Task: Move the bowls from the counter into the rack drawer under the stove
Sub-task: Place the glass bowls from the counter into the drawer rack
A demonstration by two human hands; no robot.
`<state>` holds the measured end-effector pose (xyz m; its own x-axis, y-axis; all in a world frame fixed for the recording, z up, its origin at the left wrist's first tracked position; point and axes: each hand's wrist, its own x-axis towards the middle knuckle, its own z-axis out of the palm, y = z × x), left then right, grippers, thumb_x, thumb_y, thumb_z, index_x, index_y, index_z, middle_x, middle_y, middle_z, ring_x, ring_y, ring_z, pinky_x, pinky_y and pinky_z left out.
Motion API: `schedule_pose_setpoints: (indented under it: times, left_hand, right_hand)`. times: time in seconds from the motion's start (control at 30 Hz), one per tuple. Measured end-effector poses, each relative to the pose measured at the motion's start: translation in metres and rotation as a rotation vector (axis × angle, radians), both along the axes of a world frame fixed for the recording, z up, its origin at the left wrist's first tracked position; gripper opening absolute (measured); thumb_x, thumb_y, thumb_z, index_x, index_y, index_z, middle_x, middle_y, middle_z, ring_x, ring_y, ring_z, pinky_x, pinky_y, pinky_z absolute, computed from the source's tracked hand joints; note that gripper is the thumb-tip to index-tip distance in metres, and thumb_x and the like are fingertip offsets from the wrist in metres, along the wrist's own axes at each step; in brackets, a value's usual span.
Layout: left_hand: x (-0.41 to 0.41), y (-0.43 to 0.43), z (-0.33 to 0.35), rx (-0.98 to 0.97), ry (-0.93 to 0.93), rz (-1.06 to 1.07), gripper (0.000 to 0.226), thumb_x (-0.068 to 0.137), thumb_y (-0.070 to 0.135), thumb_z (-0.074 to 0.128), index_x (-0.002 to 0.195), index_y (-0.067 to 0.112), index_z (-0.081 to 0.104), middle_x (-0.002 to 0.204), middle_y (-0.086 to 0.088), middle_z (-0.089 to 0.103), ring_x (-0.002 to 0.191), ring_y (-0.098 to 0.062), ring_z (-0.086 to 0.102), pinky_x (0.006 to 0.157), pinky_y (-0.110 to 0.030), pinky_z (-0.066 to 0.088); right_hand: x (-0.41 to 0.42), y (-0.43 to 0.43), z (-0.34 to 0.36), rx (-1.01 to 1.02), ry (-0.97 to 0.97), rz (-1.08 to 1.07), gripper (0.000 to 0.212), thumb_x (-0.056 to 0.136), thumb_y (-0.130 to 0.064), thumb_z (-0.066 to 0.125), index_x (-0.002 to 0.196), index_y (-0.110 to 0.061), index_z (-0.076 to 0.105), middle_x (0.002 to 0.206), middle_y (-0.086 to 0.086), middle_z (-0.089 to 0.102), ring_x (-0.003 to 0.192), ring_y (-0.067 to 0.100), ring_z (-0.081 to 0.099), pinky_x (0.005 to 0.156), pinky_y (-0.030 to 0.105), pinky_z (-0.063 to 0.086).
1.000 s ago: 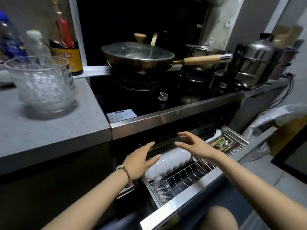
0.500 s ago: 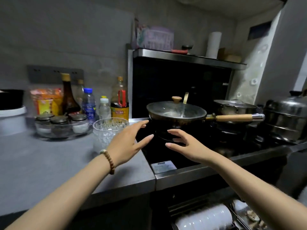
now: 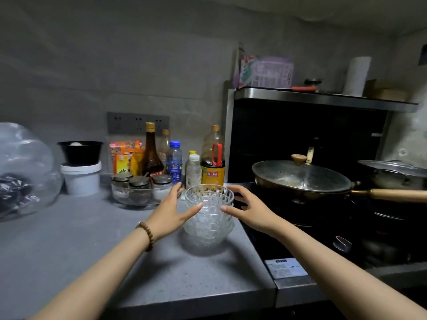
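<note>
A stack of clear cut-glass bowls [image 3: 209,218] stands on the grey counter [image 3: 92,250], close to its right edge beside the stove. My left hand [image 3: 171,211] is spread open at the stack's left side, its thumb tip at the glass. My right hand [image 3: 249,210] is spread open at the right side, thumb tip at the rim of a lower bowl. Neither hand has closed round the stack. The rack drawer under the stove is out of view.
Behind the bowls stand bottles [image 3: 212,158] and a glass tray of spice jars [image 3: 141,190]. A lidded wok [image 3: 300,179] with a wooden handle sits on the black stove [image 3: 300,239] to the right. A white tub [image 3: 80,176] and a plastic bag [image 3: 23,169] are at the left.
My view rose from the open rack drawer to the counter. Both hands came up from the drawer and moved left, and now flank the stack of glass bowls.
</note>
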<state>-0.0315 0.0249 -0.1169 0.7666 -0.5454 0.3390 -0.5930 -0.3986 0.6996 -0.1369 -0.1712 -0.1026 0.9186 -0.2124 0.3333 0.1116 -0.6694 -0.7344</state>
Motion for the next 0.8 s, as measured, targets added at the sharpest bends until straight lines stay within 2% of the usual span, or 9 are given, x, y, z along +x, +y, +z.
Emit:
schedule_pose_setpoints:
  times: [0.1, 0.17, 0.27, 0.43, 0.5, 0.57, 0.63, 0.7, 0.8]
  left_hand:
    - [0.003, -0.005, -0.008, -0.087, 0.172, -0.06, 0.094, 0.077, 0.055, 0.058, 0.148, 0.016, 0.01, 0.155, -0.002, 0.023, 0.141, -0.017, 0.025, 0.113, -0.034, 0.024]
    - [0.004, -0.007, -0.013, -0.126, 0.226, -0.089, 0.095, 0.072, 0.059, 0.058, 0.147, 0.019, 0.015, 0.155, -0.003, 0.023, 0.141, -0.016, 0.024, 0.113, -0.034, 0.024]
    - [0.006, -0.009, -0.018, -0.138, 0.243, -0.131, 0.104, 0.059, 0.074, 0.06, 0.144, 0.028, 0.022, 0.152, 0.002, 0.029, 0.141, -0.016, 0.025, 0.115, -0.036, 0.025]
    - [0.011, -0.013, -0.02, -0.103, 0.206, -0.137, 0.108, 0.058, 0.072, 0.061, 0.146, 0.027, 0.019, 0.153, 0.003, 0.027, 0.139, -0.011, 0.026, 0.113, -0.033, 0.024]
    - [0.011, -0.016, -0.022, -0.152, 0.17, -0.121, 0.094, 0.068, 0.059, 0.063, 0.145, 0.025, 0.022, 0.152, 0.002, 0.029, 0.132, -0.007, 0.028, 0.108, -0.029, 0.024]
    - [0.01, -0.019, -0.023, -0.187, 0.141, -0.076, 0.083, 0.077, 0.049, 0.062, 0.145, 0.025, 0.022, 0.153, 0.001, 0.028, 0.135, -0.01, 0.027, 0.108, -0.031, 0.025]
    - [0.011, -0.02, -0.024, -0.182, 0.117, -0.04, 0.091, 0.072, 0.063, 0.061, 0.146, 0.029, 0.021, 0.154, 0.001, 0.024, 0.141, -0.018, 0.024, 0.111, -0.041, 0.024]
    - [0.011, -0.019, -0.021, -0.194, 0.084, -0.034, 0.107, 0.056, 0.084, 0.053, 0.145, 0.035, 0.019, 0.155, 0.001, 0.024, 0.142, -0.02, 0.023, 0.112, -0.048, 0.026]
    - [0.004, -0.02, -0.007, -0.303, 0.054, -0.074, 0.114, 0.048, 0.091, 0.049, 0.144, 0.038, 0.018, 0.152, 0.002, 0.03, 0.139, -0.018, 0.029, 0.111, -0.044, 0.03]
  right_hand:
    - [0.011, 0.002, -0.003, 0.031, -0.027, -0.019, 0.075, 0.073, -0.044, 0.075, 0.137, -0.029, 0.041, 0.146, -0.007, 0.042, 0.135, 0.015, 0.038, 0.109, 0.035, 0.036]
    - [0.014, 0.005, -0.006, 0.052, -0.04, 0.001, 0.075, 0.072, -0.04, 0.077, 0.136, -0.029, 0.04, 0.145, -0.009, 0.042, 0.132, 0.01, 0.038, 0.11, 0.031, 0.033]
    - [0.019, 0.006, -0.013, 0.116, -0.044, 0.006, 0.078, 0.07, -0.036, 0.079, 0.136, -0.029, 0.037, 0.144, -0.008, 0.042, 0.133, 0.011, 0.038, 0.109, 0.029, 0.033]
    - [0.021, 0.004, -0.017, 0.181, -0.03, -0.005, 0.079, 0.071, -0.034, 0.079, 0.137, -0.027, 0.036, 0.139, -0.003, 0.05, 0.127, 0.006, 0.042, 0.1, 0.023, 0.034]
    - [0.019, 0.007, -0.017, 0.175, -0.038, -0.02, 0.085, 0.065, -0.045, 0.08, 0.137, -0.028, 0.038, 0.14, -0.003, 0.049, 0.131, 0.009, 0.042, 0.106, 0.028, 0.035]
    - [0.017, 0.009, -0.018, 0.176, -0.035, -0.028, 0.095, 0.054, -0.064, 0.077, 0.136, -0.033, 0.04, 0.142, -0.004, 0.048, 0.134, 0.013, 0.04, 0.111, 0.038, 0.036]
    - [0.015, 0.01, -0.017, 0.169, -0.054, -0.022, 0.095, 0.051, -0.069, 0.075, 0.134, -0.036, 0.042, 0.142, -0.006, 0.047, 0.135, 0.013, 0.039, 0.111, 0.039, 0.035]
    - [0.012, 0.012, -0.008, 0.141, -0.105, -0.019, 0.082, 0.061, -0.057, 0.076, 0.133, -0.034, 0.044, 0.142, -0.009, 0.047, 0.133, 0.008, 0.039, 0.108, 0.028, 0.032]
    - [0.006, 0.012, 0.007, 0.14, -0.171, -0.01, 0.066, 0.069, -0.045, 0.076, 0.128, -0.031, 0.051, 0.138, -0.009, 0.05, 0.129, 0.007, 0.042, 0.107, 0.027, 0.032]
